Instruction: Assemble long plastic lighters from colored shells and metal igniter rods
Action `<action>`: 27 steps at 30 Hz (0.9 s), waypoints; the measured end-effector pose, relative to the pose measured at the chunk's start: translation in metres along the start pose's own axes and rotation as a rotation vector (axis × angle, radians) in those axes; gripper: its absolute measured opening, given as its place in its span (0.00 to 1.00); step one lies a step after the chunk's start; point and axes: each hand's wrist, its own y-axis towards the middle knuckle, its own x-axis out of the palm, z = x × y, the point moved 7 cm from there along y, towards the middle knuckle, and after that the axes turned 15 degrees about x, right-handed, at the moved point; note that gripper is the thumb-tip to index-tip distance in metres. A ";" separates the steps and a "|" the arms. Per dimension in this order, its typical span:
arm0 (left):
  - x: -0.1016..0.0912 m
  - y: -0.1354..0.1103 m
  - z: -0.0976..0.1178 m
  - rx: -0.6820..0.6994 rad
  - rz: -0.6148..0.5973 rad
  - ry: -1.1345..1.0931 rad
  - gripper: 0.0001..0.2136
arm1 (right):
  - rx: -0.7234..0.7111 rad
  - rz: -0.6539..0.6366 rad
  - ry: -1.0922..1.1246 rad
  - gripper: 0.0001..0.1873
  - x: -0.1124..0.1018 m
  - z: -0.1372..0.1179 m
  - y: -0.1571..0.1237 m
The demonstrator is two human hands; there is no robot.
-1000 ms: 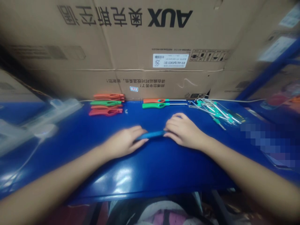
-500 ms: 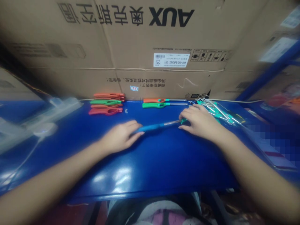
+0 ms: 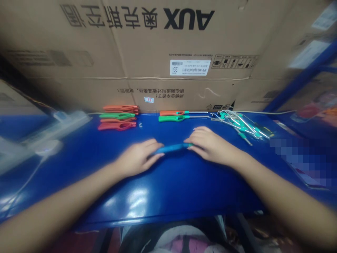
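Blue handle (image 3: 172, 149) is held between the near and far edges of the bench (image 3: 189, 189): left hand (image 3: 139, 156) fingers grip one end, right hand (image 3: 210, 146) fingers pinch the green piece (image 3: 190, 144) at the other. Uneven pressure could skew that piece or twist the handle loose.

The hands (image 3: 142, 157) and the forearms (image 3: 86, 189) are bare. The top (image 3: 143, 236) is black, with a large rounded print (image 3: 170, 233) in white and pink, broken by dark strokes. Pale cloth (image 3: 126, 231) shows at either side, blurred.
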 end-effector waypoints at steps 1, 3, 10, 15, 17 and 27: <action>0.000 0.000 0.001 0.004 0.007 -0.010 0.15 | -0.014 0.010 0.012 0.12 0.002 -0.003 0.000; 0.000 0.001 0.002 0.011 0.018 -0.025 0.15 | -0.026 0.022 0.023 0.14 0.005 -0.007 0.000; -0.004 0.003 0.001 -0.029 0.065 -0.146 0.13 | -0.002 -0.006 -0.052 0.12 0.001 -0.001 0.001; 0.003 0.001 -0.003 -0.165 0.120 -0.373 0.16 | -0.102 0.068 -0.109 0.15 -0.001 -0.006 -0.002; 0.007 0.000 -0.003 -0.189 0.109 -0.417 0.17 | -0.121 0.057 -0.129 0.16 0.003 -0.008 -0.003; -0.001 0.002 0.013 -0.058 0.068 -0.264 0.12 | -0.089 -0.049 -0.093 0.15 0.016 -0.011 -0.004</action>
